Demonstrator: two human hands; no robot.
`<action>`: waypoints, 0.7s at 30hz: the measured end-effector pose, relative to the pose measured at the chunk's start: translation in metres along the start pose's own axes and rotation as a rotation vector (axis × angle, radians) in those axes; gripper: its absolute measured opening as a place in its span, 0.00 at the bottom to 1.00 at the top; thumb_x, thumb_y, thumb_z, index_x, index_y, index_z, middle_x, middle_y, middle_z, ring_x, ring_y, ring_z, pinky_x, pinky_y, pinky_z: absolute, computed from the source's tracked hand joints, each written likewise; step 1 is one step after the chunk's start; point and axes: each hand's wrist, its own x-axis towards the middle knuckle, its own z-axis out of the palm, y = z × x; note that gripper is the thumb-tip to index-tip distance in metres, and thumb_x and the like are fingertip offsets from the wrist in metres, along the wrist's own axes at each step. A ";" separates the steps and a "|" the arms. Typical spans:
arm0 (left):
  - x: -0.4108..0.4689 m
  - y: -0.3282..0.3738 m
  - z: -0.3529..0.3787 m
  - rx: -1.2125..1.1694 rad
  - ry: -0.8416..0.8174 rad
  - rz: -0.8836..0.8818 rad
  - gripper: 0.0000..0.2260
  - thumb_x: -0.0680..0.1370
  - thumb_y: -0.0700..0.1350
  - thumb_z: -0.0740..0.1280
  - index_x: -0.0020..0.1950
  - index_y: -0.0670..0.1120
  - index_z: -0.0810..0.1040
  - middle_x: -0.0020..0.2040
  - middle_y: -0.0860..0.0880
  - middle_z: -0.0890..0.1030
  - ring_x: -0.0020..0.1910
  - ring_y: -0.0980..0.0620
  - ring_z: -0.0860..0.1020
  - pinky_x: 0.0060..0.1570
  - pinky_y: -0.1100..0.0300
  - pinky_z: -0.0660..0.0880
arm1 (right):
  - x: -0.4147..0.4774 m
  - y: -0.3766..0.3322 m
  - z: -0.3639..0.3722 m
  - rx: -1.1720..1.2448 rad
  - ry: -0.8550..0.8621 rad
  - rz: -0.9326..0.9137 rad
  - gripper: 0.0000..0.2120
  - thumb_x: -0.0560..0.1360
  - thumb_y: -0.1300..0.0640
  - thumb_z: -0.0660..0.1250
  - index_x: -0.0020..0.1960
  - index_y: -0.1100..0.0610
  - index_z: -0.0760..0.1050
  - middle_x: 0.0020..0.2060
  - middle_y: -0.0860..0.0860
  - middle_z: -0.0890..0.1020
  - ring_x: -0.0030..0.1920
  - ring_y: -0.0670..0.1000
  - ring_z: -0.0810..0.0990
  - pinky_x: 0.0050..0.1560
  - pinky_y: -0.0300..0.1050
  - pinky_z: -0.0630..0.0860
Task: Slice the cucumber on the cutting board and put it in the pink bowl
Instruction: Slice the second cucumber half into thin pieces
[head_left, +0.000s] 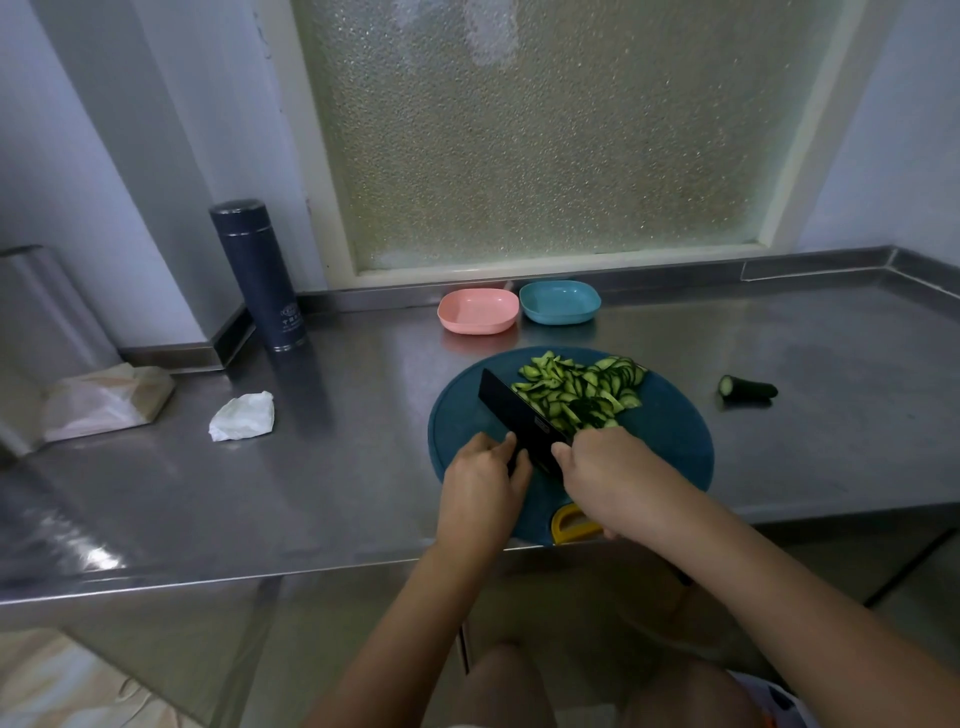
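Note:
A pile of cucumber slices (582, 389) lies on the far half of the round teal cutting board (670, 441). My left hand (483, 483) grips the handle of a black cleaver (519, 415); its blade stands on edge against the left side of the pile. My right hand (613, 473) is on the near end of the pile, thumb by the blade, fingers curled under and hidden. The pink bowl (478, 310) stands empty behind the board, near the wall. A dark green cucumber end piece (748, 387) lies on the counter to the right of the board.
A blue bowl (560, 301) stands beside the pink one. A dark flask (260, 275), a crumpled white tissue (243, 415) and a paper packet (106, 400) are on the steel counter (311, 493) at left. The board's yellow handle (569, 525) overhangs the front edge.

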 end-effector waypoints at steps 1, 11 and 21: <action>0.000 -0.001 0.001 -0.002 0.004 -0.001 0.07 0.72 0.41 0.70 0.47 0.38 0.82 0.33 0.44 0.77 0.28 0.47 0.76 0.28 0.62 0.68 | 0.001 0.001 0.001 0.004 -0.001 -0.005 0.16 0.84 0.52 0.49 0.44 0.58 0.69 0.31 0.52 0.69 0.39 0.52 0.73 0.32 0.39 0.67; 0.001 -0.005 0.004 0.005 -0.013 0.006 0.10 0.71 0.44 0.66 0.44 0.39 0.83 0.30 0.45 0.76 0.25 0.50 0.75 0.23 0.62 0.71 | 0.016 -0.006 0.022 -0.070 0.049 -0.048 0.18 0.83 0.53 0.50 0.43 0.59 0.73 0.33 0.50 0.69 0.42 0.53 0.73 0.35 0.43 0.66; -0.003 -0.005 0.002 -0.050 -0.024 0.007 0.14 0.76 0.42 0.65 0.59 0.38 0.78 0.42 0.43 0.79 0.37 0.47 0.78 0.36 0.60 0.71 | 0.016 0.000 0.018 -0.017 0.006 0.036 0.22 0.84 0.51 0.48 0.35 0.58 0.65 0.30 0.52 0.70 0.36 0.53 0.75 0.33 0.40 0.68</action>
